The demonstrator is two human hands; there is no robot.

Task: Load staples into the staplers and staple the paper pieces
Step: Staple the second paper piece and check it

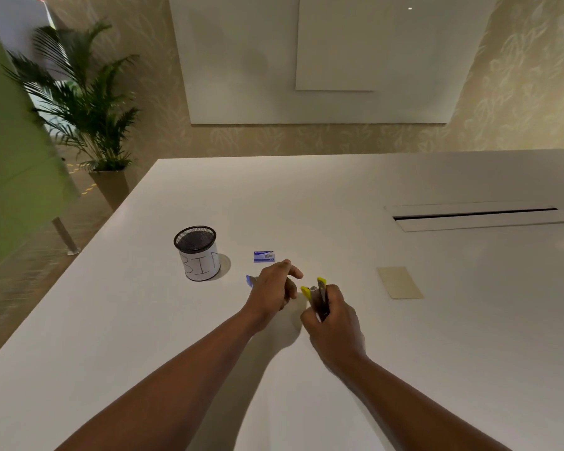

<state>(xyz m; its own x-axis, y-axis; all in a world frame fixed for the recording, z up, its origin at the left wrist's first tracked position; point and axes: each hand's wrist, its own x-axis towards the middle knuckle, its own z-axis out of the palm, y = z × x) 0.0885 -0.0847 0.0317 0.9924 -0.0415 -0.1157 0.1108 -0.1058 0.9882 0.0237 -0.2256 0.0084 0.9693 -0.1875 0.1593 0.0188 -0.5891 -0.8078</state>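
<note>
My right hand (334, 319) grips a yellow stapler (316, 292) that is hinged open, its two yellow tips pointing up and away from me. My left hand (272, 289) hovers just left of it with curled, slightly parted fingers; whether it pinches anything is hidden. A blue stapler (249, 280) lies on the table, mostly covered by my left hand. A small blue staple box (264, 256) lies just beyond my hands. A beige stack of paper pieces (399, 283) lies to the right.
A black mesh cup with a white label reading BIN (198, 253) stands left of the staple box. The white table (306, 196) has a cable slot (474, 213) at the far right. A potted palm (88, 109) stands past the table's left corner.
</note>
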